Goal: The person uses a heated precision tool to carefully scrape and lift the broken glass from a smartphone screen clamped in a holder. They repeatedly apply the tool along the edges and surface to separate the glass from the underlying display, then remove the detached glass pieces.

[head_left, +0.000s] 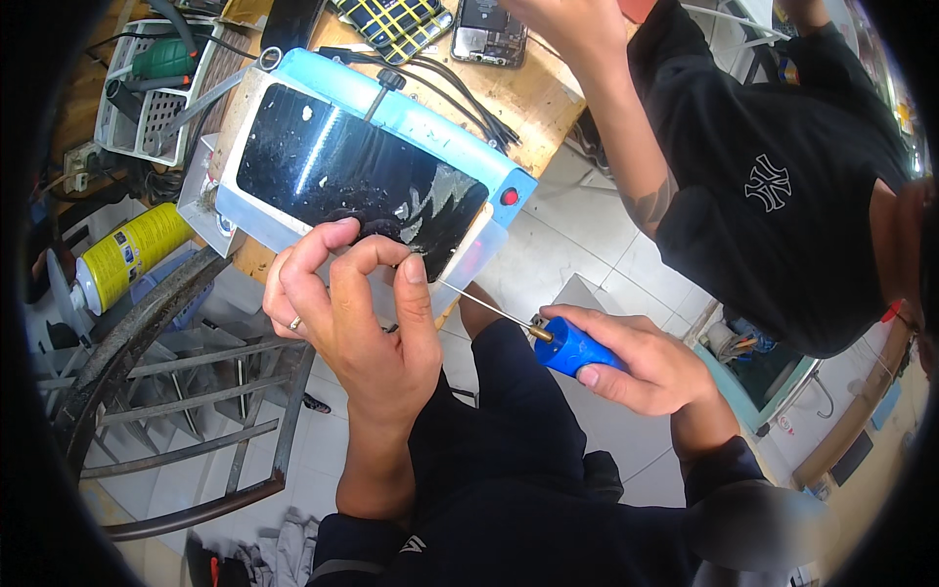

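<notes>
So the biggest thing here is the wooden surface (548, 88), and the blue machine (430, 147) sits at its near right corner, one end poking out past the right edge. The screen (313, 166), a scuffed black panel, lies on top of the machine, grey patches toward its right end. Somebody else's arm (616, 112) crosses the surface's right edge further back.

Left hand (362, 323) is at the screen's near edge, fingers curled, index and thumb tips close together. Might be pinching something thin, but honestly it's too small to tell from this angle. Right hand (641, 362) has its fingers wrapped round the blue-handled tool (577, 347), and the tool's thin rod (489, 304) points at the screen's near right corner. Smallest bits: a black knob (391, 80) on the machine's far edge and a red button (509, 198) at its right corner.

My worry: that rod lines up pretty much with the left thumb, so one slip from pushing too hard could jab it. Prying too steeply could also crack that corner, and I'd bet the patchy end flakes first.
</notes>
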{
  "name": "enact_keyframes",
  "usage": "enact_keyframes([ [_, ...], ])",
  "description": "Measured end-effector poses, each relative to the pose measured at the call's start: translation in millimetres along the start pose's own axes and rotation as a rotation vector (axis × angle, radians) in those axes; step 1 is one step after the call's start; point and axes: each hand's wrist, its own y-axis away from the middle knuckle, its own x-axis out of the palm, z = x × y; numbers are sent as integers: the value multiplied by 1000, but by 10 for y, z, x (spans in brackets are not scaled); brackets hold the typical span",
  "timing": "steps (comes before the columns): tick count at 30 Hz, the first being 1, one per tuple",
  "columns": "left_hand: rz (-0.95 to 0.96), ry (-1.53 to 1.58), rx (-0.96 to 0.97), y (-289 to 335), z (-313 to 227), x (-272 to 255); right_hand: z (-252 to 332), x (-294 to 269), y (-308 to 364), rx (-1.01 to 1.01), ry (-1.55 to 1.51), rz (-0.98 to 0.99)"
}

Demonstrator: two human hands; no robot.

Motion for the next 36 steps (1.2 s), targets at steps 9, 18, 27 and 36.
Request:
enact_keyframes([
  [9, -105, 150, 19, 68, 112, 16, 26, 4, 32, 38, -68, 116],
  [18, -46, 707, -262, 437, -36, -182, 117, 261, -165, -58, -197, 144],
  [27, -346, 605, -219, 63, 136, -286, 133, 177, -47, 37, -190, 74],
  [36, 90, 88, 15, 164, 17, -39, 48, 158, -16, 75, -195, -28],
])
